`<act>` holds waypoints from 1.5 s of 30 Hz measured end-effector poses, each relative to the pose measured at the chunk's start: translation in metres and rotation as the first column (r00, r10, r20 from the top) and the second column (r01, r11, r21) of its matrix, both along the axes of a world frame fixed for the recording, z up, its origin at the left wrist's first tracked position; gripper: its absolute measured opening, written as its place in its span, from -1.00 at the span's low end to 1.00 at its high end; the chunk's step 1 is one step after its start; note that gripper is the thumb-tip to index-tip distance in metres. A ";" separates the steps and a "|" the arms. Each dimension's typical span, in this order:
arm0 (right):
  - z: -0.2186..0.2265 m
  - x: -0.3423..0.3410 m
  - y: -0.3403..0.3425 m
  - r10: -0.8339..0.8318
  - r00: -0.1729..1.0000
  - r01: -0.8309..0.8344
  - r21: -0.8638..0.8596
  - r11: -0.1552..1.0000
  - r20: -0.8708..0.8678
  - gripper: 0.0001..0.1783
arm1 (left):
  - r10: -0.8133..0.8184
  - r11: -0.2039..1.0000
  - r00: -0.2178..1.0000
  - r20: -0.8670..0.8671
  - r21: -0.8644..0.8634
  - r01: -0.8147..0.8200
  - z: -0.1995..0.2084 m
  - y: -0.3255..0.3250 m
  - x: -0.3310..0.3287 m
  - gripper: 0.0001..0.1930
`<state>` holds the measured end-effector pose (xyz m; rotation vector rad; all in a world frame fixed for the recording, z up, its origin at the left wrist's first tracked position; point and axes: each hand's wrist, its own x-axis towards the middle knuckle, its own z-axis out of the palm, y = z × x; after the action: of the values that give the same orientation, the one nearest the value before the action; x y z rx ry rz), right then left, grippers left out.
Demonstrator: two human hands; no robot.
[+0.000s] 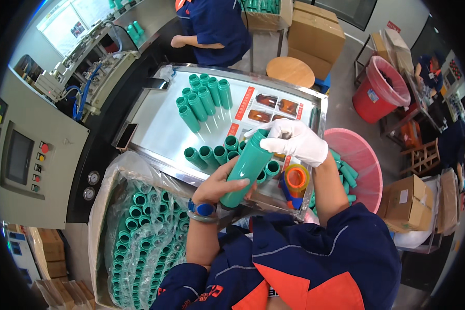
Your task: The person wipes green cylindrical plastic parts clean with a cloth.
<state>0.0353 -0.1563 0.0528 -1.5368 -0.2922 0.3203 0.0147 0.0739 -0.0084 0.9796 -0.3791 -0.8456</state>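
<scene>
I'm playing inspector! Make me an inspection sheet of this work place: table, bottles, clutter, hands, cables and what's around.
Surface: metal-rimmed table, with a picture sheet on it.
Job's things: one green bottle held tilted; standing bottles in a back group and others nearer.
Clutter: dark flat device at the table's left edge; blue holder with an orange roll near the right hand.
Hands: bare left hand grips the bottle's body; white-gloved right hand is at its neck.
Cables: blue tubes on the machine.
Surroundings: lined box of bottles, pink bin, another person.
</scene>
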 end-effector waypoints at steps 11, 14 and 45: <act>-0.021 0.006 0.008 -0.065 0.998 0.054 0.336 0.940 0.022 -0.32 | 0.011 0.963 0.983 0.181 0.263 -0.060 0.008 -0.014 0.003 -0.34; -0.020 0.006 0.004 -0.003 0.996 -0.031 0.373 0.927 0.090 -0.22 | -0.014 0.994 0.992 0.128 0.113 -0.001 0.003 -0.008 0.006 -0.30; 0.001 -0.008 -0.003 0.007 0.988 0.021 -0.176 0.984 0.155 -0.71 | 0.042 0.977 0.986 0.160 0.200 -0.074 0.007 -0.005 0.005 -0.30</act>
<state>0.0270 -0.1594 0.0540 -1.7415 -0.3885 0.2262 0.0192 0.0687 -0.0009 1.2478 -0.3991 -0.7684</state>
